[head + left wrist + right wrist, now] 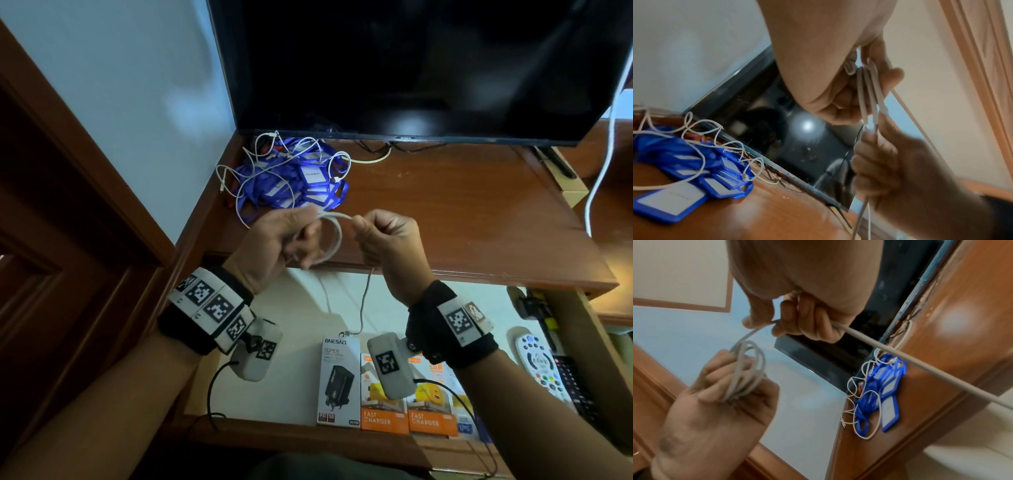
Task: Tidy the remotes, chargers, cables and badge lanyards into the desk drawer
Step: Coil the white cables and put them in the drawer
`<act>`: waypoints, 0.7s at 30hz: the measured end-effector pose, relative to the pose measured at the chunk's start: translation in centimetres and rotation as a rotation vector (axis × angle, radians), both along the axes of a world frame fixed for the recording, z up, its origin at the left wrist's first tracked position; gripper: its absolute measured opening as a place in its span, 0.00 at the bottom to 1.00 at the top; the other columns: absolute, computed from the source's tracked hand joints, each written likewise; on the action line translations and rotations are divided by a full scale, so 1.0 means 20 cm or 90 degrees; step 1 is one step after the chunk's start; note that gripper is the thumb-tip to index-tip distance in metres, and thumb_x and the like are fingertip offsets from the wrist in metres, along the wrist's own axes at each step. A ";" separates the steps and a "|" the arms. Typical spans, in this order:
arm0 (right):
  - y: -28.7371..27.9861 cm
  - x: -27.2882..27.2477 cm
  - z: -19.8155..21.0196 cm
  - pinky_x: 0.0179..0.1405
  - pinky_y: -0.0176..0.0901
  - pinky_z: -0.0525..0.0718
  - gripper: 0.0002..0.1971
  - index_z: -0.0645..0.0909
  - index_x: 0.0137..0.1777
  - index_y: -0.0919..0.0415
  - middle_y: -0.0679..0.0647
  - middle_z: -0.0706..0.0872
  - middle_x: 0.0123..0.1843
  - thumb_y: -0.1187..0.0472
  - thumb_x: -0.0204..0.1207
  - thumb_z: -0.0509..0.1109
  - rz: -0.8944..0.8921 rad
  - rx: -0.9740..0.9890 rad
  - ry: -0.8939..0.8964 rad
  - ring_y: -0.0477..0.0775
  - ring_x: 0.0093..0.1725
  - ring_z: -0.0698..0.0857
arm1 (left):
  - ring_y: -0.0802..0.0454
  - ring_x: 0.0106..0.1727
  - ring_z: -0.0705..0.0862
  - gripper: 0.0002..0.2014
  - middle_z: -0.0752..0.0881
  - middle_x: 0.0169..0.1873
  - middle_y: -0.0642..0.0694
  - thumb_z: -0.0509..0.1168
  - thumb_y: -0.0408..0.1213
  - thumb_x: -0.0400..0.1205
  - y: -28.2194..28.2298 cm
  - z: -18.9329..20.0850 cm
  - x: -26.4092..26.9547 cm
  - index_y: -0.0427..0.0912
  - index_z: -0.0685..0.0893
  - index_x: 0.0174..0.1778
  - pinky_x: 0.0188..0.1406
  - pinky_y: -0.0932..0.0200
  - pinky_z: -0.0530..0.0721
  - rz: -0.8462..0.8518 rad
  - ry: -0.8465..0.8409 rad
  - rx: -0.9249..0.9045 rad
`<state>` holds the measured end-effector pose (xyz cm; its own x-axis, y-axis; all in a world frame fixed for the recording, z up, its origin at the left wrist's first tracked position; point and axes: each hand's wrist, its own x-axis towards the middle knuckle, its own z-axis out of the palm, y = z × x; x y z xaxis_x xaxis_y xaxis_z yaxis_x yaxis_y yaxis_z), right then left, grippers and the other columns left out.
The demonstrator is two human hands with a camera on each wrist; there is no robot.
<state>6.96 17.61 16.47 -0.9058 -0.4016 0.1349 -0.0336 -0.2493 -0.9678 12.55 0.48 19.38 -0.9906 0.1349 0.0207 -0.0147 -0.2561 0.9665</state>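
Above the open drawer (342,308), the left hand (274,243) grips the white cable (334,233) coil; the right hand (383,240) pinches its tail, hanging straight down.

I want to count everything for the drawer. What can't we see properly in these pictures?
- Orange charger boxes, head view: the right wrist camera covers their tops.
- Blue lanyards, head view: tangled under white cables, too heaped to count.
- Remotes, head view: right forearm and drawer side hide part.
- Left hand, right wrist view: blurred.
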 end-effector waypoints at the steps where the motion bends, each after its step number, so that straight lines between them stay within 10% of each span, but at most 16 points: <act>1: 0.01 0.00 -0.03 0.20 0.34 0.58 0.17 0.71 0.27 0.61 0.47 0.65 0.20 0.61 0.73 0.73 0.010 -0.007 -0.015 0.44 0.20 0.60 | 0.51 0.17 0.69 0.21 0.65 0.14 0.53 0.53 0.44 0.83 -0.01 0.02 0.00 0.48 0.78 0.23 0.26 0.62 0.71 0.021 0.000 0.052; 5: 0.02 -0.01 -0.16 0.21 0.33 0.57 0.13 0.70 0.31 0.60 0.47 0.64 0.22 0.63 0.74 0.70 -0.020 0.000 -0.086 0.44 0.21 0.59 | 0.55 0.19 0.66 0.20 0.64 0.15 0.54 0.51 0.42 0.85 -0.09 0.13 -0.03 0.45 0.76 0.27 0.26 0.65 0.74 0.107 0.028 0.254; 11: -0.04 -0.01 -0.16 0.19 0.30 0.66 0.14 0.74 0.33 0.60 0.48 0.72 0.21 0.74 0.74 0.71 -0.071 0.119 -0.011 0.42 0.20 0.67 | 0.51 0.29 0.59 0.13 0.63 0.21 0.51 0.49 0.40 0.87 -0.12 0.17 -0.08 0.43 0.72 0.38 0.37 0.62 0.69 0.231 0.122 0.216; 21: -0.11 0.09 0.05 0.25 0.40 0.72 0.08 0.79 0.31 0.55 0.50 0.75 0.23 0.63 0.70 0.70 0.154 0.243 0.196 0.46 0.22 0.71 | 0.51 0.30 0.69 0.15 0.69 0.25 0.48 0.52 0.37 0.88 -0.07 0.09 -0.09 0.42 0.76 0.37 0.32 0.69 0.73 0.294 0.182 -0.264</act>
<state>8.74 15.47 17.48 -0.7231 -0.6662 0.1827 -0.3146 0.0822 -0.9457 10.80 -1.01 21.15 -0.9118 -0.2471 0.3279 0.2773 0.2181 0.9357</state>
